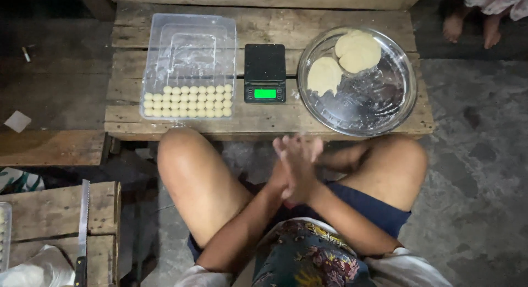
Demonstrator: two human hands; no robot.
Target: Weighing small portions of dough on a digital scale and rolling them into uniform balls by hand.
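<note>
Seated cross-legged on a grey concrete floor, facing a low table of rough wooden planks (264,122). Left hand (283,174) and right hand (302,163) pressed palm to palm over the lap, just short of the table's near edge, fingers stretched out straight and blurred; whether anything lies between the palms cannot be told. On the table, left: a clear rectangular plastic tray (190,45), its near end filled with three neat rows of small pale dough balls (187,101), the far part showing only smears. Centre: a small black digital scale (265,72) with a lit green display on its near face, platform bare. Right: a round clear glass bowl (385,108) holding three flat pale dough discs (344,59) against its far-left wall, the rest of the bowl streaked. The bowl's rim reaches almost to the table's near and right edges; tray and scale stand close side by side, a narrow gap on either side of the scale. A strip of bare plank runs along the near edge in front of the scale. Both knees flank the hands. Lower left: a second wooden crate (55,210) with a long serrated knife (83,221) lying along its right edge. Upper right: another person's bare feet (470,26) on the floor beyond the table.
</note>
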